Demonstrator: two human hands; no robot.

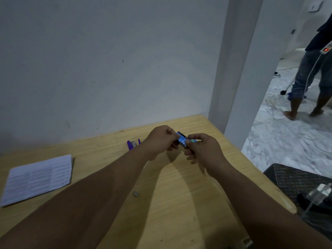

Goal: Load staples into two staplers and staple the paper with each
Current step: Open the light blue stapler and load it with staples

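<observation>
Both hands hold a small blue staple box (182, 140) above the far part of the wooden table (176, 194). My left hand (159, 141) pinches its left end and my right hand (203, 150) grips its right end. A purple stapler (133, 144) lies on the table just left of my left hand, partly hidden by it. A stack of printed paper (38, 178) rests at the table's left. A small grey strip of staples (136, 194) lies on the table between my forearms. I can see only one stapler.
A grey wall stands right behind the table. The table's right edge drops to a pale floor, where a person (309, 78) stands at the far right. A dark woven seat (296, 182) with a clear object on it sits by the table's right edge.
</observation>
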